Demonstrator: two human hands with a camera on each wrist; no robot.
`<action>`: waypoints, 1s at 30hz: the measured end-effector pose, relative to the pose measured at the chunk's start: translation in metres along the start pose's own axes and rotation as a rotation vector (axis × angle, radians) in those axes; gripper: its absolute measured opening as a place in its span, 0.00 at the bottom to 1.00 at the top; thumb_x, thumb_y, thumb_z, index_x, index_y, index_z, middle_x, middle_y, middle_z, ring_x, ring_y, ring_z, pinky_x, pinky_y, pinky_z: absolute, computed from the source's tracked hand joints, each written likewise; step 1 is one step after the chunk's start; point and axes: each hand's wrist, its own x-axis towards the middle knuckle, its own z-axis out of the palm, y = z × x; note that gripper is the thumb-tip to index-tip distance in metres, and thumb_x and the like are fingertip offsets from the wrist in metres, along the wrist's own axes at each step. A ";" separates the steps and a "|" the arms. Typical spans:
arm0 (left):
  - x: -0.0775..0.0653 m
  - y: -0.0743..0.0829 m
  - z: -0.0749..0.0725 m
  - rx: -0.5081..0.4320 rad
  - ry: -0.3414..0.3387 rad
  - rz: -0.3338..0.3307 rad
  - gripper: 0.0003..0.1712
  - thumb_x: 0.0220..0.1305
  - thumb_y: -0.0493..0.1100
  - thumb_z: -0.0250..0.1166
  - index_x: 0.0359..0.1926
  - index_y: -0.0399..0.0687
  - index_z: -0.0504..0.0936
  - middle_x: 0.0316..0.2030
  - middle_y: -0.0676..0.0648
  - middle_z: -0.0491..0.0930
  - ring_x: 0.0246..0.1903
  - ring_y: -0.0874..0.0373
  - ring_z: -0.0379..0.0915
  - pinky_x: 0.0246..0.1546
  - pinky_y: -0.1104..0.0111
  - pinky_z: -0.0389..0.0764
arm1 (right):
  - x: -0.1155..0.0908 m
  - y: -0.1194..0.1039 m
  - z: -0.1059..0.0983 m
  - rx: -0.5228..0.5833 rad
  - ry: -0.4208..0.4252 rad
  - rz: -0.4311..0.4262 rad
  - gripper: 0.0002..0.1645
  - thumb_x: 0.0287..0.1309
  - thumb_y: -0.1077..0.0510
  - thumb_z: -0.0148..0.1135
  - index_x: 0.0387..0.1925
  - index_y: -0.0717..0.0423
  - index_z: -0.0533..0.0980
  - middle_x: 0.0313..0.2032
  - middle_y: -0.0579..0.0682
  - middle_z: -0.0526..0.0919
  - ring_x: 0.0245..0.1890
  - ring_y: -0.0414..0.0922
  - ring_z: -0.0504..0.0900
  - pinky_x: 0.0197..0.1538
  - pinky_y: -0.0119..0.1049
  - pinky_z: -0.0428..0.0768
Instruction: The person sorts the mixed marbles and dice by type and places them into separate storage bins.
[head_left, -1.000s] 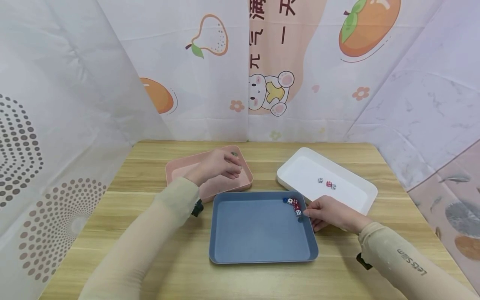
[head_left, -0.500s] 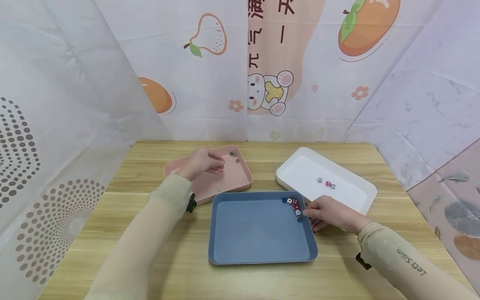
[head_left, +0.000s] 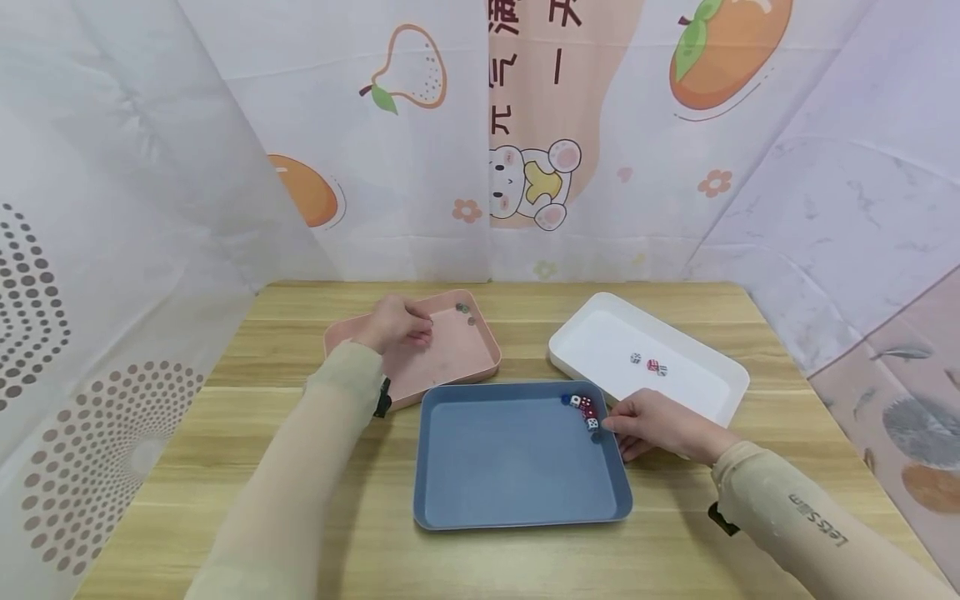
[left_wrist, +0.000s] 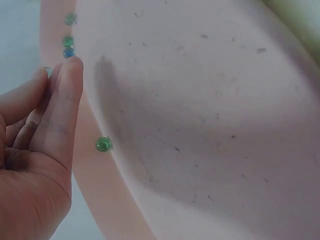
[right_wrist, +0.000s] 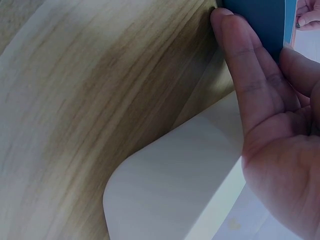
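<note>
Marbles (left_wrist: 103, 144) are being uncovered by the near-closed left hand (head_left: 397, 323), hold unclear; the blue tray (head_left: 517, 467) is being pinched by right fingers (right_wrist: 245, 55).

The left hand (head_left: 397, 323) hides part of the shallow pink rectangular tray (head_left: 453, 358) and most of a small clear glassy piece (left_wrist: 48, 70) at its thumb tip, whose shape cannot be told. The right hand (head_left: 663, 423) covers part of the shallow blue rectangular tray (head_left: 517, 458). Pips on the small red die (head_left: 652, 365) in the shallow white rectangular tray (head_left: 600, 329) blur.
</note>
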 end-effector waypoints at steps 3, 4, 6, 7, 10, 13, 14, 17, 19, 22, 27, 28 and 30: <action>0.003 -0.002 -0.001 0.018 0.016 -0.027 0.13 0.69 0.31 0.65 0.52 0.26 0.83 0.40 0.33 0.87 0.32 0.53 0.88 0.46 0.59 0.89 | 0.001 0.000 0.000 0.004 0.002 0.008 0.13 0.72 0.58 0.62 0.38 0.64 0.85 0.32 0.53 0.87 0.33 0.49 0.87 0.40 0.42 0.91; 0.003 -0.002 -0.001 0.019 0.020 -0.039 0.13 0.69 0.31 0.65 0.52 0.27 0.83 0.40 0.34 0.87 0.32 0.53 0.88 0.45 0.59 0.89 | 0.001 -0.001 0.000 0.005 0.004 0.010 0.13 0.71 0.58 0.62 0.38 0.64 0.85 0.32 0.53 0.87 0.32 0.49 0.87 0.40 0.42 0.91; 0.005 -0.003 0.000 0.007 0.032 -0.072 0.13 0.70 0.31 0.64 0.52 0.27 0.82 0.39 0.35 0.87 0.31 0.53 0.87 0.45 0.59 0.90 | 0.001 -0.001 0.001 0.005 0.005 0.011 0.13 0.71 0.58 0.62 0.38 0.64 0.85 0.32 0.53 0.87 0.32 0.49 0.87 0.40 0.42 0.91; 0.006 -0.003 0.000 0.007 0.039 -0.081 0.13 0.70 0.31 0.64 0.52 0.27 0.82 0.39 0.35 0.87 0.30 0.53 0.87 0.45 0.59 0.90 | 0.001 -0.001 0.001 0.005 0.005 0.010 0.13 0.71 0.58 0.62 0.38 0.64 0.85 0.32 0.53 0.87 0.32 0.49 0.87 0.40 0.42 0.91; 0.007 -0.003 0.001 0.011 0.053 -0.097 0.13 0.71 0.31 0.63 0.53 0.27 0.82 0.39 0.35 0.87 0.29 0.54 0.87 0.43 0.59 0.90 | 0.001 0.000 0.001 0.004 0.005 0.007 0.13 0.71 0.58 0.62 0.37 0.64 0.85 0.31 0.53 0.87 0.32 0.49 0.87 0.40 0.42 0.91; 0.010 -0.003 0.001 0.029 0.062 -0.093 0.13 0.70 0.31 0.64 0.52 0.27 0.83 0.37 0.36 0.87 0.27 0.55 0.87 0.40 0.60 0.90 | 0.001 0.000 0.000 0.003 0.002 -0.001 0.13 0.72 0.58 0.62 0.37 0.64 0.85 0.31 0.53 0.87 0.32 0.49 0.87 0.40 0.42 0.91; 0.010 -0.004 0.002 0.035 0.064 -0.092 0.12 0.70 0.31 0.64 0.51 0.27 0.83 0.36 0.37 0.87 0.27 0.55 0.87 0.39 0.61 0.91 | 0.001 0.001 0.000 0.003 0.001 -0.004 0.13 0.72 0.58 0.61 0.37 0.64 0.85 0.31 0.53 0.87 0.32 0.49 0.87 0.40 0.42 0.91; 0.013 -0.005 0.002 0.044 0.069 -0.086 0.12 0.69 0.30 0.64 0.50 0.26 0.83 0.34 0.37 0.88 0.25 0.55 0.86 0.37 0.62 0.91 | 0.001 0.001 0.000 0.003 -0.002 -0.012 0.12 0.72 0.59 0.61 0.37 0.64 0.85 0.31 0.53 0.87 0.32 0.49 0.87 0.40 0.42 0.91; 0.013 -0.005 0.003 0.055 0.074 -0.082 0.11 0.68 0.29 0.64 0.49 0.26 0.83 0.34 0.36 0.88 0.25 0.55 0.86 0.36 0.62 0.91 | 0.001 0.001 0.000 0.002 -0.002 -0.015 0.12 0.72 0.59 0.61 0.37 0.64 0.85 0.31 0.53 0.86 0.32 0.49 0.87 0.40 0.42 0.91; 0.013 -0.005 0.003 0.066 0.083 -0.081 0.11 0.67 0.28 0.63 0.48 0.26 0.82 0.35 0.35 0.88 0.25 0.54 0.87 0.37 0.61 0.91 | 0.001 0.001 0.000 -0.002 0.000 -0.017 0.12 0.72 0.59 0.61 0.37 0.64 0.85 0.31 0.52 0.87 0.32 0.49 0.87 0.39 0.42 0.91; 0.009 -0.004 0.002 0.083 0.095 -0.059 0.13 0.71 0.30 0.61 0.53 0.27 0.81 0.36 0.35 0.87 0.26 0.54 0.86 0.39 0.59 0.91 | 0.002 0.002 0.001 -0.010 0.006 -0.020 0.13 0.72 0.59 0.61 0.36 0.64 0.85 0.31 0.52 0.87 0.32 0.48 0.87 0.39 0.41 0.91; 0.008 -0.004 0.001 0.088 0.101 -0.048 0.13 0.71 0.31 0.61 0.53 0.27 0.82 0.37 0.35 0.87 0.27 0.54 0.87 0.39 0.60 0.91 | 0.002 0.002 0.001 -0.010 0.008 -0.019 0.13 0.72 0.59 0.61 0.36 0.64 0.85 0.31 0.52 0.87 0.32 0.48 0.87 0.39 0.41 0.91; 0.005 -0.002 0.000 0.095 0.110 -0.032 0.14 0.71 0.32 0.62 0.55 0.29 0.82 0.39 0.35 0.87 0.28 0.55 0.87 0.39 0.61 0.91 | 0.001 0.002 0.001 -0.010 0.011 -0.017 0.13 0.72 0.58 0.61 0.37 0.64 0.85 0.31 0.52 0.87 0.32 0.48 0.87 0.39 0.41 0.90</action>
